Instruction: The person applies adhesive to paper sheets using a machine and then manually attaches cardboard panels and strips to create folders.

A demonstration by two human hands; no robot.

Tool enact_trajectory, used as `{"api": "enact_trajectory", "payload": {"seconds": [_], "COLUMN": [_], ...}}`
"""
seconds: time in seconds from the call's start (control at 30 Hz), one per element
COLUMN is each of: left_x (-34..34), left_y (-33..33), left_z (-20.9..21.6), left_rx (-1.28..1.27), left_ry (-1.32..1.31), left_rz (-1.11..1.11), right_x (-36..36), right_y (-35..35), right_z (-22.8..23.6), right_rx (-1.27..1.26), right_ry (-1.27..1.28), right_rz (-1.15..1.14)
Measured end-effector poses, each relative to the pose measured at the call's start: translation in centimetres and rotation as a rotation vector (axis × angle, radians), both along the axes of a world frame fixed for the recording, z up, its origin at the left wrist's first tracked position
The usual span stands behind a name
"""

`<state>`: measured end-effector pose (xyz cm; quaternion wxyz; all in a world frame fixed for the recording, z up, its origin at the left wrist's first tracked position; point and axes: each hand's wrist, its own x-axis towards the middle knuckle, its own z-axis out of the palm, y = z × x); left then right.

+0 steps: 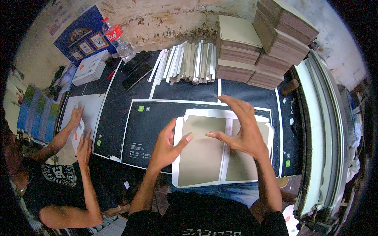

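Note:
A book cover (pixel 202 157) lies before me near the table's front edge: two grey-beige boards on white paper, with a white strip between them and paper edges folded round the rim. My left hand (pixel 167 147) grips its left edge, the thumb over the left board and the fingers at the rim, partly hidden. Raised over the spine strip and right board is my right hand (pixel 244 131). Its fingers are spread upward, the thumb stretches left, and nothing is in it.
Tall stacks of cut boards (pixel 238 39) stand at the back right, beside a heap of paper strips (pixel 189 63). Phones (pixel 137 76) and a plastic bottle (pixel 120 41) lie farther left. A co-worker (pixel 63 177) handles printed sheets at left. A long-edged machine (pixel 315 137) borders the right.

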<state>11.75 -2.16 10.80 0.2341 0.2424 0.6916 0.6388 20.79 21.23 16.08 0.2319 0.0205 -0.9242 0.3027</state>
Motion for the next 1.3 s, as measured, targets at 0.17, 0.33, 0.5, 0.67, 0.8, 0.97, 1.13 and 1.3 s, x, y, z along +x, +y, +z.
{"api": "enact_trajectory", "payload": {"seconds": [0.17, 0.33, 0.5, 0.67, 0.8, 0.97, 1.13, 1.3], "left_x": [3.2, 5.0, 6.1, 6.3, 6.3, 6.3, 6.2, 5.9], "left_y": [0.5, 0.1, -0.3, -0.4, -0.2, -0.2, -0.3, -0.1], "left_z": [3.8, 5.7, 5.9, 6.1, 6.0, 5.4, 4.9, 4.7], "left_rx": [0.021, -0.085, -0.081, -0.072, -0.069, -0.043, -0.030, -0.023], "left_ry": [0.171, 0.245, 0.342, 0.355, 0.347, 0.341, 0.328, 0.369], "left_rz": [0.019, 0.032, 0.031, 0.020, 0.040, 0.077, 0.093, 0.091], "right_x": [-1.2, -0.3, 0.0, 0.1, 0.4, 1.2, 1.5, 1.4], "right_y": [0.1, -1.8, -1.9, -2.0, -2.3, -2.9, -3.7, -3.7], "right_z": [1.9, 3.2, 3.7, 5.0, 5.3, 4.3, 3.4, 2.4], "right_rx": [0.055, 0.060, -0.033, -0.126, -0.063, 0.033, 0.128, 0.215], "right_ry": [0.017, 0.113, 0.119, -0.039, 0.011, 0.093, 0.180, 0.272], "right_rz": [0.135, 0.126, 0.166, 0.253, 0.254, 0.290, 0.231, 0.219]}}
